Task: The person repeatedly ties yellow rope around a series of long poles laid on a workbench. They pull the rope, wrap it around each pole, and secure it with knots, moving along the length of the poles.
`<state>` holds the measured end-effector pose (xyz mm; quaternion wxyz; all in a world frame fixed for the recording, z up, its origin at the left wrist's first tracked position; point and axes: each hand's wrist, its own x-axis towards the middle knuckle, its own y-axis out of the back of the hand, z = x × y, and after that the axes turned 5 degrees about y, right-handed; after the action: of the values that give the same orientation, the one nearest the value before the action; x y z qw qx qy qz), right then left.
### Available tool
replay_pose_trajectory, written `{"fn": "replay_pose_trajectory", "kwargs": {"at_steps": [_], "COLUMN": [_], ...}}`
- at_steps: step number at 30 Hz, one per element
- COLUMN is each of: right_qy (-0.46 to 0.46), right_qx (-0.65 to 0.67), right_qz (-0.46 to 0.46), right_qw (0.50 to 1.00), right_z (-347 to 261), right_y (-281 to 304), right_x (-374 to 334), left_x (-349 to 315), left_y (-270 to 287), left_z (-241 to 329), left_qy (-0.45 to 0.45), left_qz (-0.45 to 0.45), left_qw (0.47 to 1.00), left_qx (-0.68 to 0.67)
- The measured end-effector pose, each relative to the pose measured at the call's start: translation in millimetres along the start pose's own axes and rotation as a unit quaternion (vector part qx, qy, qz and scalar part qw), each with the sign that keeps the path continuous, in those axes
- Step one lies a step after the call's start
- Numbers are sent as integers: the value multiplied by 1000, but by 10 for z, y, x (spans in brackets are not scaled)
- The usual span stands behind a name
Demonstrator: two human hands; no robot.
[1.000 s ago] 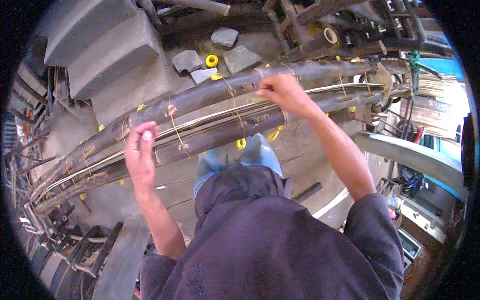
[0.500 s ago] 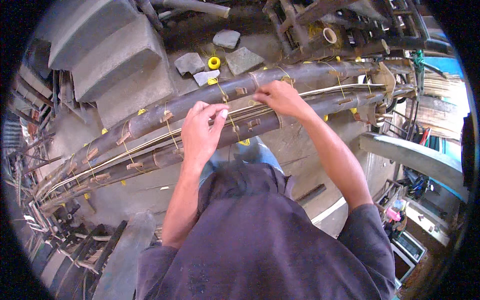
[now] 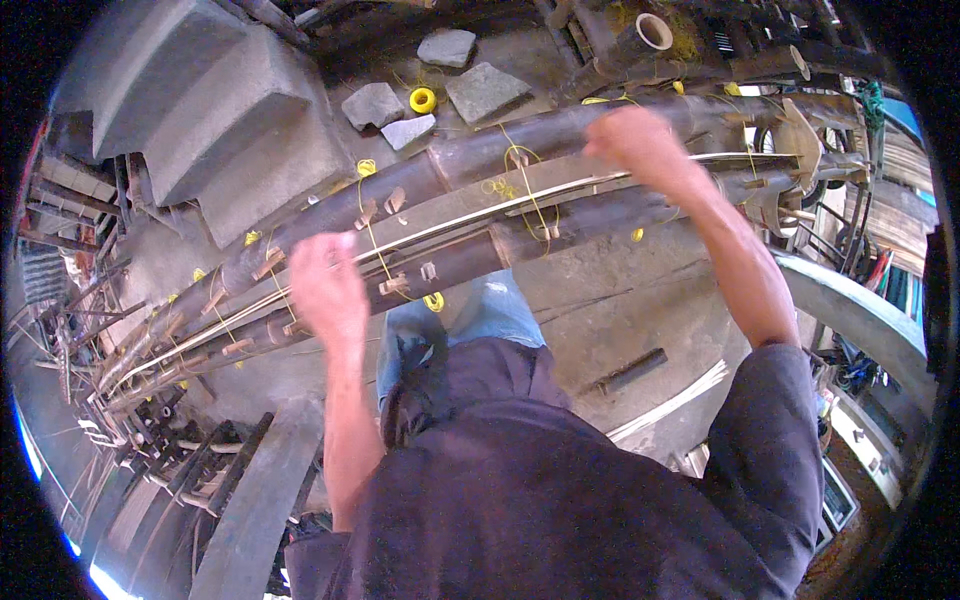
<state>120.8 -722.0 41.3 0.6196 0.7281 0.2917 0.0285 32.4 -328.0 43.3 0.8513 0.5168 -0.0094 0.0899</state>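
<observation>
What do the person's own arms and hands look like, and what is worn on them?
Both forearms are bare from elbow to wrist. The left hand and the right hand wear no gloves, and no watch, ring or band can be seen. A dark purplish-grey shirt with short sleeves covers the upper arms; the right sleeve ends near the elbow. The right hand is blurred, so its fingers cannot be told apart.

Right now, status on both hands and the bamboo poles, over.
Left hand on the bamboo poles, grip unclear. Right hand closed at the thin pale strip. Yellow cord ties across the poles. Stones lie beyond.
</observation>
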Motion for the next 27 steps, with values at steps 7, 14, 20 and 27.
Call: {"fn": "replay_pose_trajectory", "kwargs": {"at_steps": [7,14,20,27], "right_qy": [-169,-172,221,38], "right_qx": [242,654,14,-13], "right_qz": [-45,-157,61,-84], "right_qw": [954,720,973,996], "right_z": [-612,-2853,-2821,-2606], "right_y": [271,-1408,917,524], "right_x": [-1325,-271,284,1523], "left_x": [217,401,-21,-53], "left_y": [1612,712,-101,-251], "left_z": [-1890,-581,-538,-434], "left_qy": [233,-14,-202,-182], "left_qz": [203,-85,-128,-30], "left_qw": [947,974,962,971], "left_qx": [81,-212,-135,-154]}}
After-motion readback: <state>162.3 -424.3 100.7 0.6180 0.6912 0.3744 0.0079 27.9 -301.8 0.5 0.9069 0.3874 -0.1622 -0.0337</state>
